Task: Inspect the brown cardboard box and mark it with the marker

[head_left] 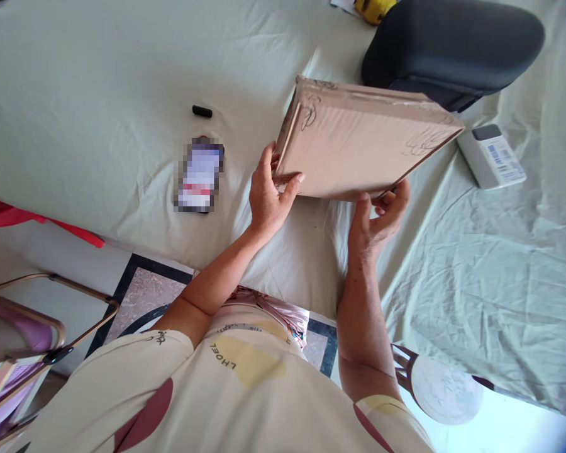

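Observation:
A flat brown cardboard box point(358, 141) is held tilted above the pale sheet-covered bed point(99, 82). My left hand point(268, 195) grips its near left corner, thumb on top and fingers along the edge. My right hand point(377, 217) supports the near lower edge from underneath, fingers curled against the box's underside.
A phone point(199, 174) lies on the sheet left of the box, with a small black object point(202, 111) beyond it. A dark padded cushion point(453, 44) sits behind the box, a white labelled device point(491, 156) to its right. A chair frame point(38, 327) stands at lower left.

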The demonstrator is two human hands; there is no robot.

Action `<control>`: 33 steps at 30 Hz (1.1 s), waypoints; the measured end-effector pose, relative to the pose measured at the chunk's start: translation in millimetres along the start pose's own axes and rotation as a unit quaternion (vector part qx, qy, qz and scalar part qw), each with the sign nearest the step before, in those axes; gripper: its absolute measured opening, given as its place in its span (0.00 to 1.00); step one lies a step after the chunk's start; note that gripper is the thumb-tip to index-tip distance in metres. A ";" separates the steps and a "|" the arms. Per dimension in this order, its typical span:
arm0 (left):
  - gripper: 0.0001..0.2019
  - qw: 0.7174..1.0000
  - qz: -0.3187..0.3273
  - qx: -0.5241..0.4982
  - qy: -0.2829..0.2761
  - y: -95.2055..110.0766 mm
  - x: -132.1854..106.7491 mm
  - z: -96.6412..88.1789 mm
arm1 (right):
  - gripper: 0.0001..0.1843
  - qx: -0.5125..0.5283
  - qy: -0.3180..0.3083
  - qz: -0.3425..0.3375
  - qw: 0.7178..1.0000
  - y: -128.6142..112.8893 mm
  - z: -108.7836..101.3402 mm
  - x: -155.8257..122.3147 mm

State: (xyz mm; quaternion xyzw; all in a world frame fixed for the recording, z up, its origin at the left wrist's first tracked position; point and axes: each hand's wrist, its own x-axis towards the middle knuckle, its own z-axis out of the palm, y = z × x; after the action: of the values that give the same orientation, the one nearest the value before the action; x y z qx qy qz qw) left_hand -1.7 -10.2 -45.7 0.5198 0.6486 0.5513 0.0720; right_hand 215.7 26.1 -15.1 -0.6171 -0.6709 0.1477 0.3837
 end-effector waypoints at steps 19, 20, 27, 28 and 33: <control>0.45 0.997 0.053 0.033 0.042 25.3 -2.1 -3.9 | 0.34 0.012 0.103 -0.082 0.991 -12.2 -8.6 -7.7; 0.43 0.997 0.055 0.035 0.043 25.2 -2.5 -3.8 | 0.33 -0.001 0.103 -0.094 0.990 -12.4 -9.3 -6.8; 0.31 0.997 0.064 0.051 0.010 22.8 -7.5 -0.5 | 0.31 -0.136 -0.015 -0.085 0.987 -50.0 -16.9 -22.0; 0.30 0.997 0.065 0.050 0.007 22.3 -7.9 0.0 | 0.31 -0.140 -0.037 -0.093 0.985 -58.4 -16.2 -26.3; 0.29 0.997 0.064 0.047 0.022 21.9 -8.3 0.3 | 0.31 -0.153 -0.119 -0.157 0.968 -78.7 -0.5 -41.2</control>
State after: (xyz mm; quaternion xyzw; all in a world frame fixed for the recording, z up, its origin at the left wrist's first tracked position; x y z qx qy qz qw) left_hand 15.2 -19.5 -32.5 0.5504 0.6406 0.5354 -0.0019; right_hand 157.5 -28.1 24.3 -0.5334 -0.8148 0.0538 0.2205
